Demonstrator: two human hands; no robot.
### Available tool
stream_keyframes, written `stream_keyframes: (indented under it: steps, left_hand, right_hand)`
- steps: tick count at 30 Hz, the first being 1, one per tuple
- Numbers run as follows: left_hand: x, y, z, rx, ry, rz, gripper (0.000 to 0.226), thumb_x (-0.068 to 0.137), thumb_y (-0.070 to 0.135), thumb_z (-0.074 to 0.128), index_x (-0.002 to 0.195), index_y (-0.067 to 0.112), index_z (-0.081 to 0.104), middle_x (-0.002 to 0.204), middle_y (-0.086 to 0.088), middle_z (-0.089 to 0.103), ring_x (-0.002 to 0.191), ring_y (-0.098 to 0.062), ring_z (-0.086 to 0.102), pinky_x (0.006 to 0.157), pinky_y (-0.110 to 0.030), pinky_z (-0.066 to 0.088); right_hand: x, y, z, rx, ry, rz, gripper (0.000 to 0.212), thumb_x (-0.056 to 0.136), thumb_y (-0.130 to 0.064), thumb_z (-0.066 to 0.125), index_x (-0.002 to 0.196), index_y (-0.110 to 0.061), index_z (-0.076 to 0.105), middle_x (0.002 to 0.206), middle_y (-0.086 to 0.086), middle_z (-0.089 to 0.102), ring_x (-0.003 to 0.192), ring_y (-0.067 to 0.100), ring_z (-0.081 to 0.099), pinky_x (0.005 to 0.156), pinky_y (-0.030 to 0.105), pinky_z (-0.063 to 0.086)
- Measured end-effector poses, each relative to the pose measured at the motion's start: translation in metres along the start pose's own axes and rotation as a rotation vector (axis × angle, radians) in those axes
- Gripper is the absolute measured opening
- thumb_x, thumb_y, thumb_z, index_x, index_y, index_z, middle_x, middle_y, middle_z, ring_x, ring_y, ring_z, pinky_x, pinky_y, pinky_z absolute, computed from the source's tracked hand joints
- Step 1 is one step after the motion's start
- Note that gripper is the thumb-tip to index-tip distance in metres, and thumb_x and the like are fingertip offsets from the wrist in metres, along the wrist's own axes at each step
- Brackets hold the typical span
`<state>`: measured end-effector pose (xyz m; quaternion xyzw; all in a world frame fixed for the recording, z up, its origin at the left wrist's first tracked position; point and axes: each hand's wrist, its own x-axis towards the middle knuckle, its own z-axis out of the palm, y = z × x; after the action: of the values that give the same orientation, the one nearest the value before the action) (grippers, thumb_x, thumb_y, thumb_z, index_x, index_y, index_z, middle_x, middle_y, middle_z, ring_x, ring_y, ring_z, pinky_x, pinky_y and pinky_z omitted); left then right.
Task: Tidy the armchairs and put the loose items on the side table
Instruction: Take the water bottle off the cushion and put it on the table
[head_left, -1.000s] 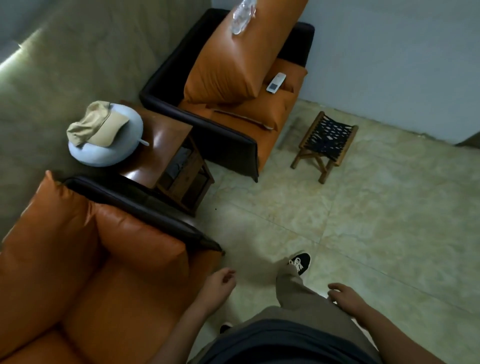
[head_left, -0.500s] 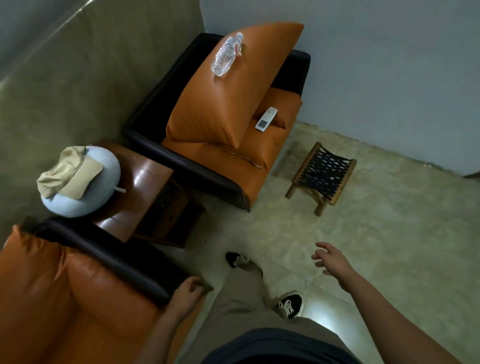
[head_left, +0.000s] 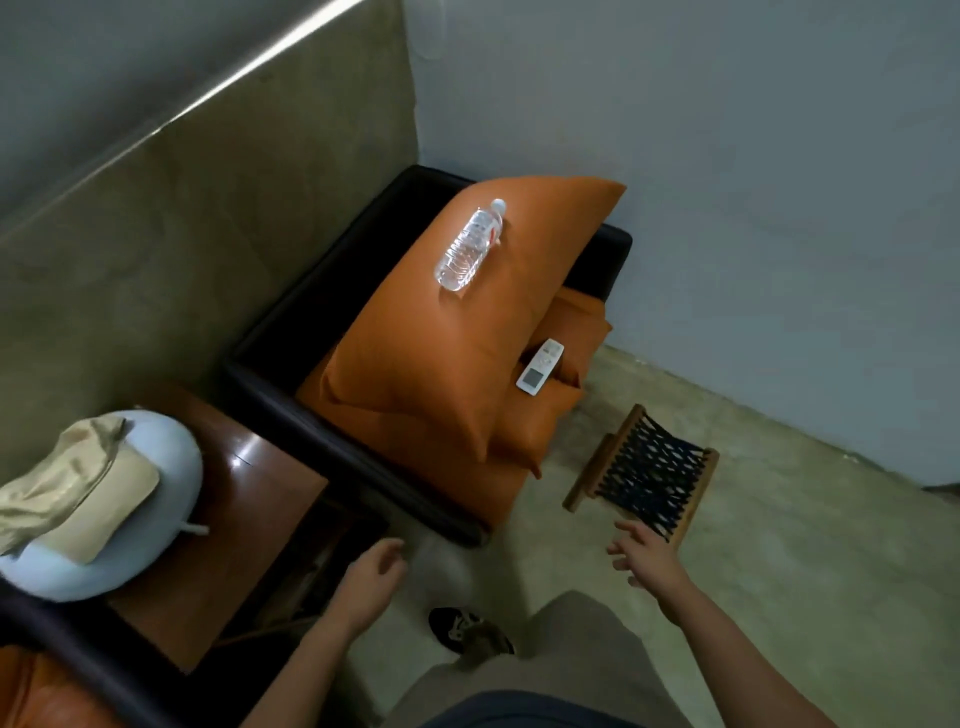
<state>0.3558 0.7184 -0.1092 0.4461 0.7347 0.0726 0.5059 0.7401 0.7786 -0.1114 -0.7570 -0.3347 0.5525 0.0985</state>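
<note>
A dark-framed armchair (head_left: 270, 384) with orange cushions stands in the corner ahead. A large orange cushion (head_left: 441, 353) lies tilted on its seat, with a clear plastic water bottle (head_left: 470, 245) lying on top. A white remote control (head_left: 540, 367) rests on the smaller cushion to the right. The brown wooden side table (head_left: 249, 509) at left carries a pale blue neck pillow (head_left: 156, 519) with a beige cap (head_left: 72, 493) on it. My left hand (head_left: 371, 577) hangs loosely curled and holds nothing, in front of the table. My right hand (head_left: 647, 556) is spread open, empty, below the stool.
A small wooden stool with a black woven seat (head_left: 649, 473) stands on the tiled floor right of the armchair. The corner of a second orange armchair (head_left: 47, 686) shows at bottom left. My shoe (head_left: 457, 626) is on the floor between my hands. Walls close the corner.
I have stepped toward the far armchair, so it, the bottle and the remote sit nearer. My left hand came off the near armchair's arm and both hands rose forward.
</note>
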Motion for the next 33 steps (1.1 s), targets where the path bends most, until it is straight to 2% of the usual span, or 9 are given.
stream_keyframes:
  steps: [8,11,15,19,22,25,27,30,33]
  left_hand:
    - [0.052,0.134,-0.081,-0.14,0.149,0.239,0.041,0.1,0.033,0.055,0.14,0.026,0.051,0.13,0.01,0.058,0.121,-0.007,0.053,0.096,-0.022,0.043]
    - [0.084,0.174,-0.108,-0.135,0.251,0.28,0.039,0.1,0.033,0.054,0.139,0.026,0.053,0.128,0.01,0.057,0.119,-0.008,0.053,0.095,-0.026,0.045]
    - [0.131,0.221,-0.136,-0.125,0.34,0.264,0.039,0.098,0.034,0.055,0.136,0.027,0.054,0.127,0.011,0.057,0.119,-0.008,0.052,0.098,-0.028,0.044]
    - [0.171,0.254,-0.145,-0.186,0.377,0.164,0.04,0.098,0.036,0.056,0.137,0.029,0.053,0.134,0.007,0.057,0.127,-0.014,0.051,0.105,-0.036,0.044]
    - [0.193,0.261,-0.136,-0.191,0.36,0.07,0.05,0.099,0.034,0.055,0.147,0.028,0.044,0.151,0.002,0.044,0.14,-0.018,0.039,0.114,-0.037,0.034]
    - [0.214,0.263,-0.116,-0.115,0.293,-0.026,0.059,0.099,0.04,0.053,0.153,0.035,0.031,0.165,0.0,0.018,0.152,-0.024,0.015,0.123,-0.044,0.018]
    - [0.223,0.269,-0.1,0.002,0.257,-0.116,0.065,0.098,0.048,0.049,0.155,0.041,0.019,0.167,0.006,-0.001,0.154,-0.026,-0.002,0.122,-0.054,0.012]
    - [0.225,0.274,-0.08,0.044,0.33,-0.167,0.069,0.098,0.051,0.047,0.156,0.045,0.009,0.165,0.01,-0.013,0.153,-0.023,-0.012,0.12,-0.058,0.01]
    - [0.219,0.267,-0.06,0.065,0.394,-0.141,0.071,0.099,0.048,0.047,0.156,0.045,0.004,0.163,0.012,-0.02,0.152,-0.02,-0.016,0.123,-0.055,0.006]
  right_hand:
    - [0.065,-0.181,0.01,-0.146,-0.064,-0.246,0.035,0.101,-0.024,0.051,0.136,-0.025,0.05,0.106,-0.002,0.068,0.088,0.014,0.066,0.067,0.025,0.049]
    - [0.095,-0.25,0.008,-0.156,-0.076,-0.358,0.038,0.097,-0.026,0.054,0.135,-0.028,0.053,0.115,0.002,0.067,0.093,0.014,0.067,0.072,0.031,0.053]
    - [0.139,-0.338,0.005,-0.182,-0.097,-0.481,0.045,0.091,-0.037,0.059,0.136,-0.039,0.051,0.124,-0.002,0.062,0.109,0.019,0.064,0.091,0.048,0.057]
    - [0.17,-0.418,0.007,-0.119,-0.093,-0.547,0.05,0.094,-0.036,0.057,0.142,-0.039,0.044,0.121,0.001,0.06,0.101,0.019,0.064,0.085,0.043,0.059]
    - [0.192,-0.464,0.018,-0.076,-0.102,-0.548,0.063,0.092,-0.042,0.06,0.149,-0.039,0.034,0.127,-0.003,0.053,0.103,0.017,0.059,0.088,0.051,0.058]
    - [0.216,-0.489,0.036,-0.086,-0.116,-0.505,0.087,0.079,-0.055,0.066,0.152,-0.047,0.02,0.153,0.007,0.036,0.122,0.031,0.053,0.092,0.057,0.055]
    - [0.226,-0.499,0.051,-0.115,-0.089,-0.445,0.098,0.082,-0.053,0.07,0.158,-0.038,0.01,0.16,0.01,0.022,0.134,0.039,0.044,0.102,0.056,0.048]
    - [0.234,-0.509,0.071,-0.258,0.023,-0.381,0.117,0.078,-0.057,0.074,0.16,-0.028,-0.005,0.161,0.014,0.018,0.14,0.042,0.032,0.106,0.052,0.039]
    - [0.233,-0.514,0.088,-0.296,0.111,-0.36,0.122,0.074,-0.054,0.079,0.159,-0.029,-0.004,0.153,0.017,0.024,0.135,0.041,0.034,0.098,0.049,0.043]
